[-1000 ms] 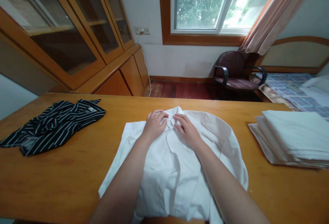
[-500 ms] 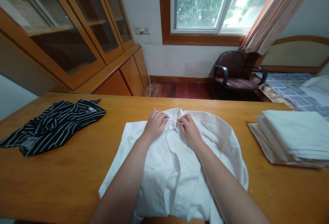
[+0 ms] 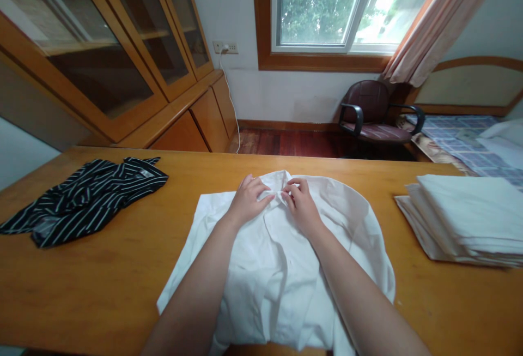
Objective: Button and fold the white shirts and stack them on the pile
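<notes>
A white shirt (image 3: 261, 285) lies spread on the wooden table, its collar end toward the far side and its lower edge reaching the near edge. My left hand (image 3: 248, 199) is at the left of the collar, thumb and fingers closed on the fabric. On the other side of the collar opening, my right hand (image 3: 300, 202) pinches the shirt's edge with bent fingers. The fingertips of both hands are close together near the top of the front. Any button between them is too small to make out.
On the table (image 3: 122, 285), a black striped garment (image 3: 93, 198) lies crumpled at left. A stack of folded white cloth (image 3: 469, 219) sits at right. Beyond are a glass-door cabinet (image 3: 163, 89), an office chair (image 3: 370, 110) and a bed (image 3: 469, 132).
My left thumb has stretched out toward the right hand along the collar edge. The fingers of my right hand have shifted slightly. The shirt lies almost as before.
</notes>
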`<action>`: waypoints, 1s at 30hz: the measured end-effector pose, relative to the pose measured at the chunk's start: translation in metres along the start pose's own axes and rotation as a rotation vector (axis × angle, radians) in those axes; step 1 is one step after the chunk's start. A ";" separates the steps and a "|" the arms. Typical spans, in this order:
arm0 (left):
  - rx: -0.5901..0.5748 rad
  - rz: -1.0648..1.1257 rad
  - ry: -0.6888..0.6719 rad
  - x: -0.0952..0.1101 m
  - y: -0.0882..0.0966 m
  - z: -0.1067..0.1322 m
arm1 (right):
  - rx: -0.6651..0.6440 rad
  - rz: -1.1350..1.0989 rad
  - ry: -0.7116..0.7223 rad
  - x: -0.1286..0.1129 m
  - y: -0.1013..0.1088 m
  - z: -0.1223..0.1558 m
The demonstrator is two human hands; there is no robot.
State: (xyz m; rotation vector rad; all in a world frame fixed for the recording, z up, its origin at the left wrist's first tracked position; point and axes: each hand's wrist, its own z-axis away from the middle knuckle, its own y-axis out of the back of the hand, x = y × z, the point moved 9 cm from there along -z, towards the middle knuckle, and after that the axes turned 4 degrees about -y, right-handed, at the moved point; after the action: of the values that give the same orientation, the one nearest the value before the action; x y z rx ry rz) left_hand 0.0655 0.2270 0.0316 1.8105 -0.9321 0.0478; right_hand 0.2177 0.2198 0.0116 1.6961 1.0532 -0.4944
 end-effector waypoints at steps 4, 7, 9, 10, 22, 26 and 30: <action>0.011 0.007 0.018 -0.004 -0.001 0.000 | 0.004 -0.049 -0.051 0.005 0.000 0.001; 0.006 0.017 0.047 -0.007 0.000 -0.001 | 0.014 -0.056 -0.057 0.006 0.001 0.002; -0.002 0.022 0.061 -0.008 0.000 -0.001 | 0.012 -0.048 -0.053 0.006 0.000 0.002; -0.006 0.025 0.067 -0.008 -0.001 -0.001 | 0.008 -0.045 -0.052 0.006 0.000 0.002; -0.008 0.100 0.144 -0.017 -0.005 0.001 | -0.089 0.011 -0.070 0.011 -0.010 0.000; -0.010 0.095 0.158 -0.017 -0.006 0.001 | -0.147 0.010 -0.134 0.014 -0.015 0.001; -0.013 0.070 0.177 -0.019 -0.006 0.002 | -0.179 0.007 -0.136 0.011 -0.015 0.002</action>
State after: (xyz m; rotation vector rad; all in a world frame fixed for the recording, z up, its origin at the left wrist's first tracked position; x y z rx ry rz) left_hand 0.0553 0.2372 0.0178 1.7308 -0.8673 0.2416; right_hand 0.2108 0.2237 -0.0054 1.4874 0.9634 -0.4888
